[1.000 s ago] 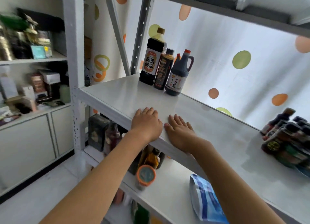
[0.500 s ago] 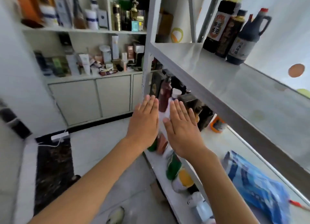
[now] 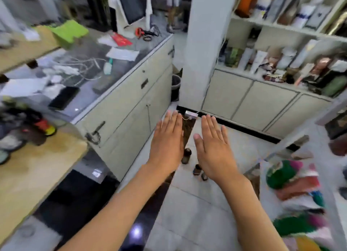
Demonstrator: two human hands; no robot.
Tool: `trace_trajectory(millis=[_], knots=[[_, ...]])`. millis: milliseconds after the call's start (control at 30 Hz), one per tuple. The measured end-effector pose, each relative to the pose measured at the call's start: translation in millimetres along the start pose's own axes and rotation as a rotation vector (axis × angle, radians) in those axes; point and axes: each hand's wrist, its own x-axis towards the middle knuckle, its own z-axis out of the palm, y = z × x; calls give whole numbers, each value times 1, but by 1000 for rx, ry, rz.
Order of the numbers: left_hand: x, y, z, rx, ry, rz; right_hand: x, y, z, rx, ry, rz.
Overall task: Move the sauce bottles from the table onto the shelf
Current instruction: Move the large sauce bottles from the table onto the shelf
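Both hands empty, raised palm-down side by side in mid-air over the floor (image 3: 187, 203). Left hand (image 3: 167, 143) flat, fingers straight and together; right hand (image 3: 213, 147) same, thumb slightly out. Neither touches anything.

Step, as I read it: transit, turning toward the wooden tabletop (image 3: 28, 175) at far left to fetch a bottle. Nothing carried.

Sauce bottles (image 3: 28, 126): probably the blurred dark cluster with a red-and-yellow cap at the left edge, sitting on the tabletop; motion blur is too heavy to count them or read labels. Well apart from both hands. The target shelf isn't clearly in view; the white cabinet shelves (image 3: 281, 25) at upper right hold other goods.

A few small dark bottles (image 3: 186, 155) stand on the floor just beyond the hands, partly hidden by them; can't tell if they belong to the task.

Grey counter (image 3: 112, 62) with papers, cables and a phone runs behind the tabletop.

Next move calls for swinging further left, reaching over the tabletop edge and closing a hand round one upright bottle body.
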Motion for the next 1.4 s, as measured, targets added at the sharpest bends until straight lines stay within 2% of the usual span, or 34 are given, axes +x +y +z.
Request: trace_trajectory(millis=[267,467,667,833,1000,1100,1233,1400], knots=[[-107,-184,-95,95,121,-347,5,-207,84,48,-137,-354],[-221,-322,-160,32,276,-612,-29,-375,163,95,-272,-598],[-316,-431,-195,-95,384,-797,-57,-509,235,165,-391,-699],[-355,-484,-212,-187,437,-860,-63,-570,276,245,-483,-649],[-353,-525,-216,-211,482,-870,-42,-602,307,313,-502,-582],[-336,-552,-215,-236,491,-906,-11,-623,322,375,-461,-547],[-305,-599,-214,-221,417,-937,47,-656,344,422,-402,-475],[-261,-664,-212,-83,360,-1111,122,-681,377,387,-420,-437]])
